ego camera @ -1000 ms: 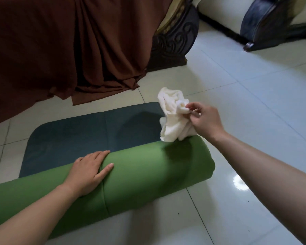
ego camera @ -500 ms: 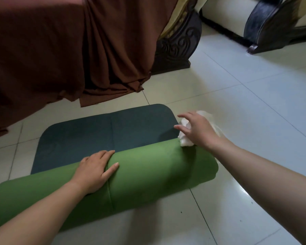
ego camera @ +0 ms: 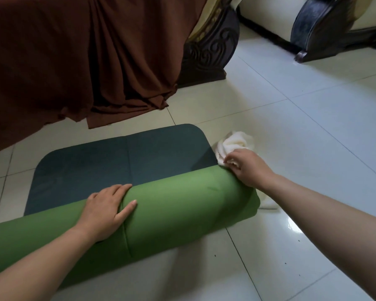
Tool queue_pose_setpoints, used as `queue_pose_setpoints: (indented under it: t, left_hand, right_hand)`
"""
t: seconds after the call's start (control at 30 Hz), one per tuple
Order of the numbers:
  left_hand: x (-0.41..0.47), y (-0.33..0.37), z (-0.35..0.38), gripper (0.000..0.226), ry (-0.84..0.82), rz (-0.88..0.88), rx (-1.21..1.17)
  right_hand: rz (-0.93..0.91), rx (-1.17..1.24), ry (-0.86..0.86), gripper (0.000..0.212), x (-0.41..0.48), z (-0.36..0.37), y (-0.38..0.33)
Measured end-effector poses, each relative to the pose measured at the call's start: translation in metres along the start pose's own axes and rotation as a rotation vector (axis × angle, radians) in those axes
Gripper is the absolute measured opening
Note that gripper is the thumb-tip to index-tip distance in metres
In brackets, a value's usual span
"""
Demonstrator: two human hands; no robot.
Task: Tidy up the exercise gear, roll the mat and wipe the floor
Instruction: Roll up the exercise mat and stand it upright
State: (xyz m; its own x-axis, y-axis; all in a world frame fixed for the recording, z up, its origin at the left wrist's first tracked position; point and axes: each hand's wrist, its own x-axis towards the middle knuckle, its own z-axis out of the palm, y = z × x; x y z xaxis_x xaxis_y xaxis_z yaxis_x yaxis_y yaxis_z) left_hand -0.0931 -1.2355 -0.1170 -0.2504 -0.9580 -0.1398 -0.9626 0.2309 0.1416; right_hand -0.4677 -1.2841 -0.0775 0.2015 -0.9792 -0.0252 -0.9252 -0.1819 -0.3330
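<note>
Mat (ego camera: 182, 205) lies mostly rolled, green outside, dark teal end flat

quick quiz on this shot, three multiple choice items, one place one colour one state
1. Where is the white cloth? A on the roll; B on the floor beside the right end of the mat; C in a basket.
2. Colour of the mat's rolled outside? A green; B red; C yellow.
3. The mat is: A fully flat; B partly rolled; C fully rolled.
Key: B, it lies on tiles under the right hand; A, the roll shows green; B, a dark flat part lies beyond the roll.
</note>
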Motion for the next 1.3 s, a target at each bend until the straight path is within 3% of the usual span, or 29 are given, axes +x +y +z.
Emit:
queue_pose_setpoints:
  t: [0.1, 0.2, 0.3, 0.43, 0.53, 0.63, 0.97, 1.1, 1.17, 1.3]
  left_hand:
    - [0.002, 0.000, -0.001, 0.086, -0.010, -0.002, 0.000]
    - [0.003, 0.001, -0.002, 0.087, -0.022, -0.002, 0.001]
    - [0.004, 0.002, -0.005, 0.088, -0.047, 0.003, -0.003]
    - [0.004, 0.003, -0.011, 0.090, -0.073, -0.003, 0.007]
    - [0.004, 0.003, -0.014, 0.090, -0.089, -0.004, -0.009]
    - [0.002, 0.001, -0.016, 0.090, -0.089, -0.033, -0.045]
    - [-0.053, -0.020, -0.014, 0.082, -0.087, 0.077, 0.011]
    - [-0.046, -0.034, -0.017, 0.073, -0.185, 0.099, 0.033]
    - [-0.035, -0.039, -0.018, 0.075, -0.212, 0.065, 0.019]
    - [-0.032, -0.034, -0.017, 0.089, -0.161, -0.049, -0.015]
  right_hand:
    - [0.070, -0.018, 0.156, 0.015, 0.013, -0.020, 0.013]
    - [0.205, -0.071, 0.291, 0.025, 0.026, -0.035, 0.024]
    - [0.165, -0.176, 0.222, 0.036, 0.030, -0.028, 0.009]
    - [-0.104, -0.070, 0.043, 0.045, 0.024, 0.003, -0.032]
    - [-0.190, -0.047, -0.090, 0.051, 0.014, 0.031, -0.061]
    - [-0.180, -0.060, -0.177, 0.052, 0.010, 0.049, -0.072]
    - [-0.209, -0.094, -0.103, 0.053, 0.019, 0.052, -0.092]
    - [-0.317, -0.137, -0.184, 0.082, -0.004, 0.065, -0.132]
    - [-0.298, -0.179, -0.241, 0.096, -0.003, 0.068, -0.142]
    - [-0.129, -0.240, -0.247, 0.086, 0.020, 0.067, -0.145]
